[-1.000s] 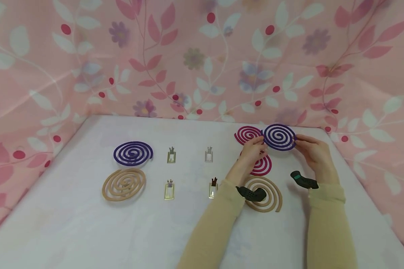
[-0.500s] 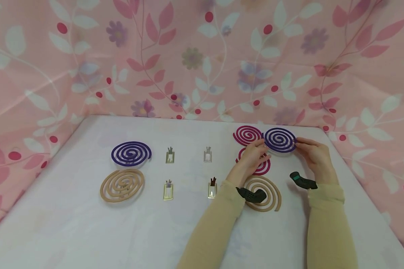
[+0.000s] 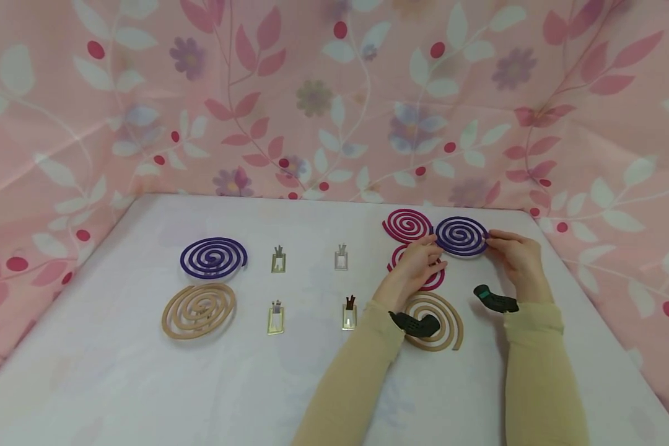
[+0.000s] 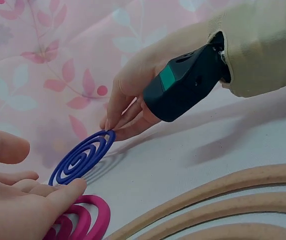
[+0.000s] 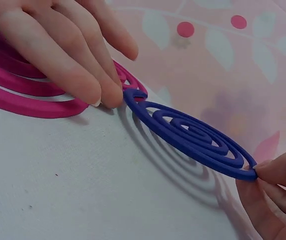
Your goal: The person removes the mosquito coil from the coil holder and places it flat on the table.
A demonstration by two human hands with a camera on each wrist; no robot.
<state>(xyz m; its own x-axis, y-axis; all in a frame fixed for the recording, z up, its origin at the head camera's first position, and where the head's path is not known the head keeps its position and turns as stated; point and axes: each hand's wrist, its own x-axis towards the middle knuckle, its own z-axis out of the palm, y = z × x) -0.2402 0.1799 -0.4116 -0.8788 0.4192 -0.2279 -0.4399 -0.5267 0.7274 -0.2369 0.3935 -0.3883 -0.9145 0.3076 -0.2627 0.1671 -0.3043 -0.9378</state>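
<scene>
A purple-blue mosquito coil [image 3: 460, 235] is held slightly tilted at the back right, its shadow on the cloth beneath it in the right wrist view. My right hand [image 3: 515, 254] pinches its right edge between thumb and fingers. My left hand [image 3: 415, 266] has its fingertips right at the coil's left end, fingers fairly straight and thumb apart. Behind and under the left hand lie two magenta coils, the far coil [image 3: 407, 225] and the near coil [image 3: 435, 279], the latter partly hidden. A tan coil [image 3: 454, 319] lies nearer, partly covered by the left wrist.
On the left lie another purple coil [image 3: 214, 258] and a tan coil [image 3: 199, 311]. Several small metal coil stands [image 3: 275, 319] are set out mid-table. A white cloth [image 3: 201, 390] covers the table, and a pink floral curtain [image 3: 312, 124] hangs behind.
The purple-blue coil has come down a little toward the table and lies flatter, with the right hand lowering along with it. The left hand's fingers have loosened. The head view has shifted slightly.
</scene>
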